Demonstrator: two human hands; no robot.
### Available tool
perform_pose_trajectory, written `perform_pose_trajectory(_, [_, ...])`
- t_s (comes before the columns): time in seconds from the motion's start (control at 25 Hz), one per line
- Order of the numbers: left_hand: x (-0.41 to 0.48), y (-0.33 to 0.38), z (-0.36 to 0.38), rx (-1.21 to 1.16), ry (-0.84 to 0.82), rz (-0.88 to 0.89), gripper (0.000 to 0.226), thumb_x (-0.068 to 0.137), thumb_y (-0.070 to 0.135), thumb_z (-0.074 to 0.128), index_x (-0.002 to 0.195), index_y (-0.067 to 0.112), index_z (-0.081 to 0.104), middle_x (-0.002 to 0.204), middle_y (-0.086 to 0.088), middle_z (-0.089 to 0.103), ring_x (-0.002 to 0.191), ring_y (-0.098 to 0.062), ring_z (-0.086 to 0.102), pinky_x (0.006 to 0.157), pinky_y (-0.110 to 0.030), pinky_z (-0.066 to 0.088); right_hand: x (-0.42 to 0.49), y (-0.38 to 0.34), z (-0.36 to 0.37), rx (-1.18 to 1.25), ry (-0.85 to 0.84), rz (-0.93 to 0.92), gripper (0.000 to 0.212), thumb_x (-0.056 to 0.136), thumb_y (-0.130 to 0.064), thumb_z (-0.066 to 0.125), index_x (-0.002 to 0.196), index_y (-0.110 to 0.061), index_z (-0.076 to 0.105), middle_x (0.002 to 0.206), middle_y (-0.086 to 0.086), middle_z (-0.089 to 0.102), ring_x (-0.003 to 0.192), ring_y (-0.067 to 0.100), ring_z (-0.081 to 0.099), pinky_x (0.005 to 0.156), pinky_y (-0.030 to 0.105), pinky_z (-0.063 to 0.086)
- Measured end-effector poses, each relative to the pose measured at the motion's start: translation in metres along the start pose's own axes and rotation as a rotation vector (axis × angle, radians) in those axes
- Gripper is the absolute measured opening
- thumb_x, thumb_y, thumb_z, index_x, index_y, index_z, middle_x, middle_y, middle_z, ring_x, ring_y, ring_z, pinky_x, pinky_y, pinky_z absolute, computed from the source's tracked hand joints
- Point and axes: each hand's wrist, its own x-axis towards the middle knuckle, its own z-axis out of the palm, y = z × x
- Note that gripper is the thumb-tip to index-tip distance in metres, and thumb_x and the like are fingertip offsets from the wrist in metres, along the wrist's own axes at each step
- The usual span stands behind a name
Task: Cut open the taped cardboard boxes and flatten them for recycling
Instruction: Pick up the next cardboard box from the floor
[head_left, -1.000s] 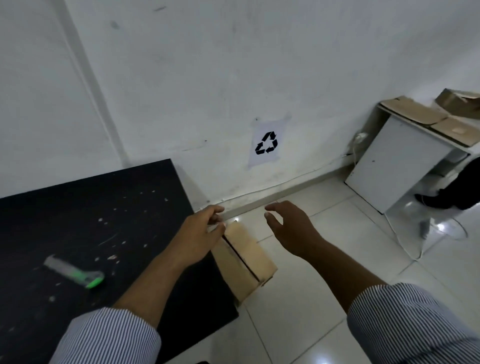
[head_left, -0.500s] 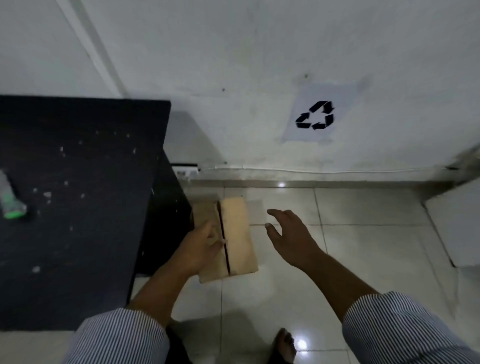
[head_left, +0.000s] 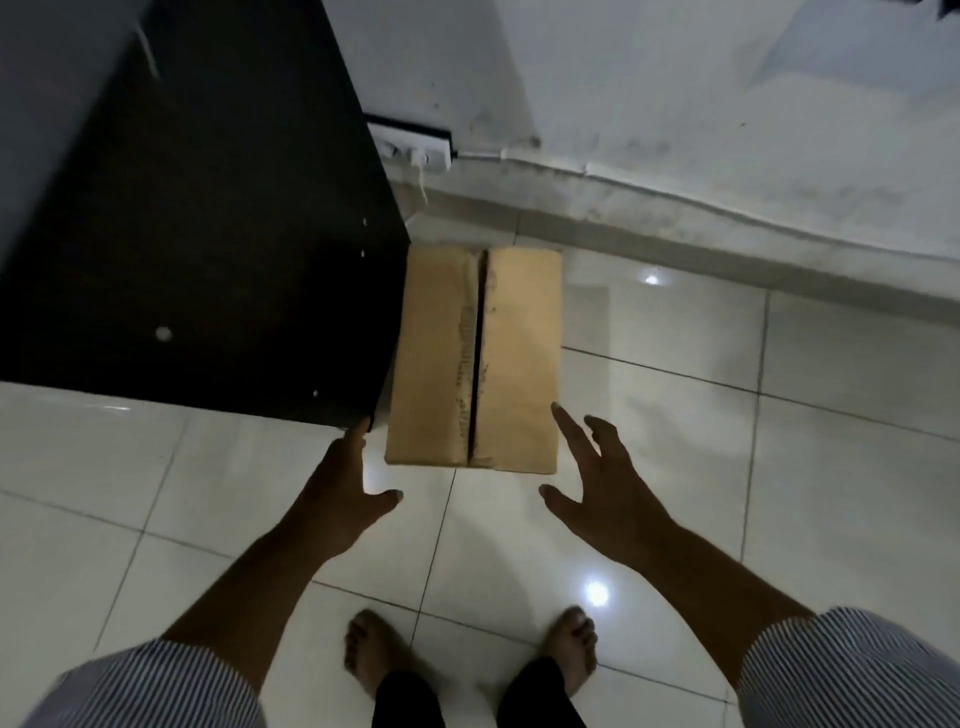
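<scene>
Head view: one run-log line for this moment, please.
cardboard box: top seam slit, beside black table | left hand: open, holding nothing | right hand: open, holding nothing

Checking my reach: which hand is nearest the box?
The right hand; its index fingertip overlaps the box, while the left hand sits beside the table.

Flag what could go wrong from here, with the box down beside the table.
The cardboard box lies right beside the black table, so the left hand has little room to grip that side. The tiled floor looks glossy, so the box may slide when pressed flat. The bare feet stand close by, unprotected if it slips.
</scene>
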Motion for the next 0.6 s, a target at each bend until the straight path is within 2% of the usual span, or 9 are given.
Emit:
perform_pose_trajectory(0.08, [0.040, -0.023, 0.020, -0.015, 0.018, 0.032, 0.114, 0.078, 0.019, 0.085, 0.159, 0.024, 0.005, 0.163, -0.006, 0.025, 0.147, -0.025, 0.029, 0.115, -0.038, 0.031, 0.030, 0.022, 0.028, 0.024, 0.003, -0.026, 0.113, 0.083, -0.052, 0.074, 0.149, -0.056, -0.018, 0.162, -0.004, -0.001, 0.140, 0.026, 0.038, 0.097, 0.035, 0.052])
perform_pose_trajectory(0.16, [0.072, -0.040, 0.031, -0.046, 0.026, 0.097, 0.124, 0.072, 0.016, 0.089, 0.159, 0.026, 0.001, 0.164, -0.001, 0.023, 0.149, -0.021, 0.025, 0.116, -0.037, 0.027, 0.052, 0.037, 0.046, 0.072, 0.065, -0.055, 0.128, 0.073, -0.049, 0.083, 0.151, -0.051, -0.018, 0.161, -0.008, 0.002, 0.134, 0.019, 0.043, 0.094, 0.033, 0.052])
perform_pose_trajectory(0.24, [0.100, -0.056, 0.046, -0.068, 0.020, 0.145, 0.125, 0.069, 0.014, 0.091, 0.159, 0.029, 0.006, 0.160, 0.006, 0.029, 0.146, -0.016, 0.029, 0.113, -0.031, 0.028, 0.072, 0.056, 0.067, 0.164, 0.141, -0.069, 0.139, 0.067, -0.042, 0.090, 0.154, -0.043, -0.018, 0.162, -0.011, 0.006, 0.135, 0.006, 0.034, 0.100, 0.031, 0.046])
perform_pose_trajectory(0.32, [0.118, -0.067, 0.058, -0.154, -0.003, 0.163, 0.117, 0.068, 0.008, 0.090, 0.156, 0.030, 0.017, 0.146, 0.012, 0.042, 0.131, -0.009, 0.042, 0.102, -0.019, 0.036, 0.085, 0.067, 0.083, 0.359, 0.142, -0.030, 0.148, 0.062, -0.036, 0.095, 0.152, -0.046, -0.022, 0.164, -0.016, 0.004, 0.144, 0.002, 0.023, 0.108, 0.030, 0.037])
perform_pose_trajectory(0.4, [0.128, -0.071, 0.066, -0.230, -0.036, 0.197, 0.107, 0.065, 0.005, 0.090, 0.149, 0.033, 0.030, 0.132, 0.016, 0.053, 0.112, 0.002, 0.054, 0.091, -0.013, 0.045, 0.093, 0.069, 0.093, 0.510, 0.095, -0.020, 0.153, 0.056, -0.032, 0.096, 0.148, -0.050, -0.024, 0.164, -0.021, 0.006, 0.146, 0.001, 0.023, 0.108, 0.025, 0.039])
perform_pose_trajectory(0.48, [0.131, -0.070, 0.069, -0.287, -0.080, 0.231, 0.098, 0.063, 0.005, 0.089, 0.139, 0.038, 0.037, 0.125, 0.016, 0.056, 0.103, 0.010, 0.058, 0.080, -0.009, 0.050, 0.097, 0.065, 0.095, 0.649, 0.024, -0.064, 0.152, 0.056, -0.015, 0.096, 0.150, -0.047, -0.019, 0.157, -0.025, 0.016, 0.138, -0.004, 0.032, 0.096, 0.017, 0.048])
perform_pose_trajectory(0.56, [0.133, -0.068, 0.069, -0.364, -0.129, 0.250, 0.096, 0.065, 0.002, 0.086, 0.135, 0.042, 0.033, 0.123, 0.017, 0.054, 0.097, 0.021, 0.056, 0.071, -0.003, 0.048, 0.098, 0.059, 0.089, 0.738, -0.053, -0.126, 0.142, 0.063, 0.010, 0.087, 0.152, -0.042, -0.010, 0.145, -0.029, 0.026, 0.125, -0.013, 0.043, 0.081, 0.015, 0.054])
perform_pose_trajectory(0.6, [0.132, -0.067, 0.067, -0.388, -0.142, 0.251, 0.096, 0.065, 0.008, 0.087, 0.134, 0.044, 0.030, 0.121, 0.019, 0.053, 0.096, 0.023, 0.055, 0.069, -0.001, 0.046, 0.099, 0.057, 0.082, 0.745, -0.092, -0.146, 0.135, 0.066, 0.016, 0.082, 0.149, -0.045, -0.005, 0.138, -0.037, 0.029, 0.118, -0.019, 0.046, 0.079, 0.014, 0.054])
